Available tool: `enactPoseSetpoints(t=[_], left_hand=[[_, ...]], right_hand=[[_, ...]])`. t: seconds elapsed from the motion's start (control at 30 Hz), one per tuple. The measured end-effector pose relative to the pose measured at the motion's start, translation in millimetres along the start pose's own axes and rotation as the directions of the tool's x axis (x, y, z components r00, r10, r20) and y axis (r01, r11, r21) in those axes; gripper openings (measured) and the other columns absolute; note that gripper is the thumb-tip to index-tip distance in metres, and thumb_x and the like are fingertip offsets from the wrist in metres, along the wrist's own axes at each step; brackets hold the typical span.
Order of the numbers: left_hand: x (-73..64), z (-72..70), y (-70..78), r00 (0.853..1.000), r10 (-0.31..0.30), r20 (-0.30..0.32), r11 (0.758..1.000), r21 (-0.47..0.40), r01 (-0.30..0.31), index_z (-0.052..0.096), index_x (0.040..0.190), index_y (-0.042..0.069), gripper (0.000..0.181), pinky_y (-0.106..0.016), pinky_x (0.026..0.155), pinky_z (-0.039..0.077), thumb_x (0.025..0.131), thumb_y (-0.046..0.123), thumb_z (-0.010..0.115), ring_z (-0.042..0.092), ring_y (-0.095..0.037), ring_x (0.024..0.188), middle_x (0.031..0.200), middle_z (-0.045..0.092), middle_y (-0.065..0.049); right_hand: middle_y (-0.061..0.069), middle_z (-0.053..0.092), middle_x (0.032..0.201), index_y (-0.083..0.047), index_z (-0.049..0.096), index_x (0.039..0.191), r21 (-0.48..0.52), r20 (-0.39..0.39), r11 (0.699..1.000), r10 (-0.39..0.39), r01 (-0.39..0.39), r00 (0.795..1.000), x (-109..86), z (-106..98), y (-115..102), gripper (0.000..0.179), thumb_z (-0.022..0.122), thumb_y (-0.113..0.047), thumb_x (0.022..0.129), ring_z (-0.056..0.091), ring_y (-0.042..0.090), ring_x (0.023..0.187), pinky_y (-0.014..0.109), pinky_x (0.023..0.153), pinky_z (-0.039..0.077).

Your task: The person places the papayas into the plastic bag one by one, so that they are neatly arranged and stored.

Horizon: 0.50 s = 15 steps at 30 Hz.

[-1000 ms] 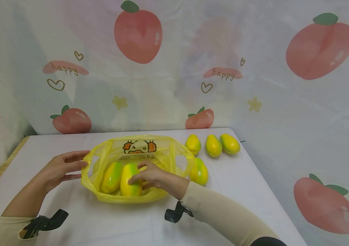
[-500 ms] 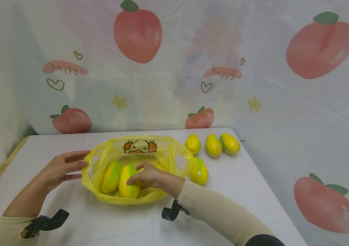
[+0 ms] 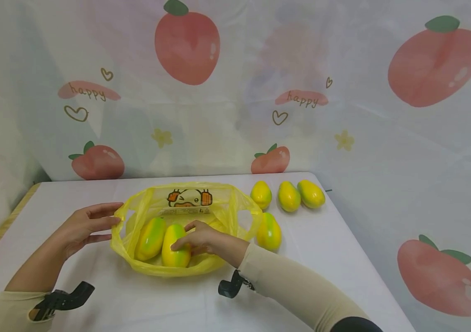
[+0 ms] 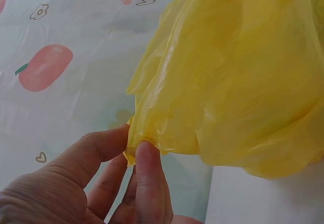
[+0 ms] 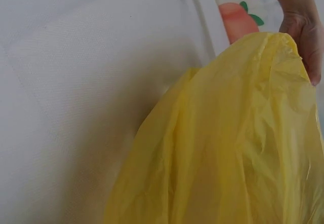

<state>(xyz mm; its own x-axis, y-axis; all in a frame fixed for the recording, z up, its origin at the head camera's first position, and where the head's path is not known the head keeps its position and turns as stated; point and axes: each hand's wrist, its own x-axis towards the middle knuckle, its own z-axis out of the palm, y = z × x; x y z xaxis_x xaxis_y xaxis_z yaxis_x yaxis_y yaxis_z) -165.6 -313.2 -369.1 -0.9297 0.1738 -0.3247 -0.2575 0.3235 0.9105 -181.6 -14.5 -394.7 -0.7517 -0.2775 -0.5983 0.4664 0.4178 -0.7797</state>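
A yellow plastic bag (image 3: 223, 196) with a cartoon print lies on the table, its mouth facing me. My left hand (image 3: 78, 229) pinches the left edge of the bag; in the left wrist view, thumb and fingers (image 4: 149, 178) meet on the gathered plastic. Inside the bag, my right hand (image 3: 202, 237) grips a yellow-green mango (image 3: 173, 258), thumb on its front. Touching or nearly touching it on the left is another mango (image 3: 151, 240) in the bag. The right wrist view shows the bag (image 5: 217, 148) covering the right hand and the mango.
Just right of the bag stands one mango (image 3: 269, 232). Several more stand along the back right of the white table (image 3: 135, 304), among them a mango (image 3: 261, 195) close to the bag's rim. A fruit-printed cloth (image 3: 218, 124) hangs behind the table.
Compared with a second ago, my right hand and its mango sit slightly lower and farther left in the bag. In the last half second little differs. My left hand stays on the bag's edge.
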Motion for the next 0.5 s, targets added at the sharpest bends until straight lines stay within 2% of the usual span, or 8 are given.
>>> enactPoseSetpoints(t=[0.3, 0.5], left_hand=[[0.3, -0.4, 0.2, 1.000, 0.000, 0.002, 1.000, -0.010, 0.000, 0.038, 0.150, 0.006, 0.071, -0.032, 0.084, 0.059, 0.093, 0.034, 0.068, 0.066, -0.004, 0.096, 0.113, 0.059, 0.015], [-0.5, 0.1, 0.5, 1.000, 0.002, 0.003, 1.000, -0.019, -0.002, 0.039, 0.150, 0.006, 0.069, -0.032, 0.084, 0.059, 0.093, 0.033, 0.068, 0.066, -0.004, 0.095, 0.112, 0.059, 0.016]], right_hand=[[0.015, 0.050, 0.117, -0.006, 0.048, 0.127, -0.004, -0.007, 1.000, 0.004, -0.004, 1.000, -0.5, 0.3, 1.0, 0.064, 0.085, -0.013, 0.075, 0.060, 0.028, 0.097, 0.046, 0.089, 0.057], [0.017, 0.052, 0.112, -0.005, 0.047, 0.130, -0.001, -0.007, 1.000, 0.012, -0.012, 1.000, -0.3, -0.2, 2.2, 0.066, 0.085, -0.015, 0.076, 0.062, 0.031, 0.093, 0.046, 0.081, 0.060]])
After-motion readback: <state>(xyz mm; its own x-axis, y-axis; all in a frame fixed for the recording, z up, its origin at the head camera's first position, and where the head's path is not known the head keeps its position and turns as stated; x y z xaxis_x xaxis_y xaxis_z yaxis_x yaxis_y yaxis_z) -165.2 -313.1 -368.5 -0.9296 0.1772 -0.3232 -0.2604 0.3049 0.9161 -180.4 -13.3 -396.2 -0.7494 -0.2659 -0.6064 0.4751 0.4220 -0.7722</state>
